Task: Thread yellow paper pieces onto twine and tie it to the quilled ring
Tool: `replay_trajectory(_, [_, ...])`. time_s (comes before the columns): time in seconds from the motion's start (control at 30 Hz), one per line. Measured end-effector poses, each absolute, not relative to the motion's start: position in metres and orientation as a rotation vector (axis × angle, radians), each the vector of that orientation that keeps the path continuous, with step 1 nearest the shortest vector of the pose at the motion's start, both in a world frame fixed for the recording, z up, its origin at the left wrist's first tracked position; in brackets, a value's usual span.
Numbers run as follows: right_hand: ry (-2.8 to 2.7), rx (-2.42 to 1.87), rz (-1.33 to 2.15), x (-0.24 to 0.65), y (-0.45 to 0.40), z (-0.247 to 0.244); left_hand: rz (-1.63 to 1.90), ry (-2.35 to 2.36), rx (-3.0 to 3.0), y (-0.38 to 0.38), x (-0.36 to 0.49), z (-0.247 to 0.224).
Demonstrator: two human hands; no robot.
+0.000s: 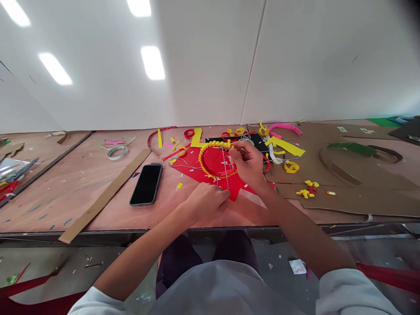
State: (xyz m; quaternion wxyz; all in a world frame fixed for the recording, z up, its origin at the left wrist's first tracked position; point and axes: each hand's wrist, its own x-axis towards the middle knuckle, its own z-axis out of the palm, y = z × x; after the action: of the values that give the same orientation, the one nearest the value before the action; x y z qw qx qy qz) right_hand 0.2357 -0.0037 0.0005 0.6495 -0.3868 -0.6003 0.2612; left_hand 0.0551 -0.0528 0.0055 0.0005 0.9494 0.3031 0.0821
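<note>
**Right-hand grip:** the right hand (248,164) is pressed together, with its fingertips (233,156) pinching the upper right of the yellow-beaded hoop (204,162).

**Left-hand grip:** the left hand (209,202) is curled over the hoop's lower edge. Its fingers hide whether they are pinching anything, so I cannot tell.

**Hoop position:** it is lifted slightly between both hands, above a red foam sheet (237,186) and near the table's front edge.

**Done so far:** yellow beading runs around most of the visible rim, and a twisted silver cord (225,171) crosses the hoop's opening.

**Still loose:** yellow foam scraps (305,192) lie on a brown cardboard template (348,199). A yellow foam coil (291,167) and a pink foam band (285,128) also sit apart from the hoop, as do several small red and yellow rings.

**Nearby:** a black smartphone (146,184) lies face up to the left, beside a long cardboard strip (105,196). Beyond them is a roll of tape (117,152), all on a plywood tabletop (67,192).
</note>
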Motion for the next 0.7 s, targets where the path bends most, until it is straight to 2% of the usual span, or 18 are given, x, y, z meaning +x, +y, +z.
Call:
replay_trajectory(0.1, [-1.375, -0.872, 0.618, 0.236, -0.004, 0.0, 0.279, 0.892, 3.015, -0.051, 0.054, 0.007])
replay_trajectory(0.17, [-1.389, -0.865, 0.642, 0.236, -0.005, 0.0, 0.459, 0.837, 3.039, -0.048, 0.051, 0.01])
replay_trajectory(0.3, [-1.411, -0.844, 0.672, 0.236, -0.006, 0.002, 1.187, 0.788, 3.047, -0.037, 0.04, 0.029])
replay_trajectory(0.4, [-1.439, -0.833, 0.66, 0.237, -0.007, 0.004, 1.721, 0.928, 2.69, -0.019, 0.028, 0.051])
replay_trajectory(0.47, [-1.47, -0.815, 0.655, 0.237, -0.008, 0.005, 1.699, 0.984, 2.413, -0.002, 0.02, 0.064])
replay_trajectory(0.57, [-1.525, -0.766, 0.675, 0.237, -0.01, 0.007, 1.29, 0.909, 2.004, 0.024, 0.01, 0.07])
replay_trajectory(0.7, [-1.586, -0.747, 0.726, 0.237, -0.011, 0.006, 0.837, 0.676, 1.68, 0.042, 0.006, 0.056])
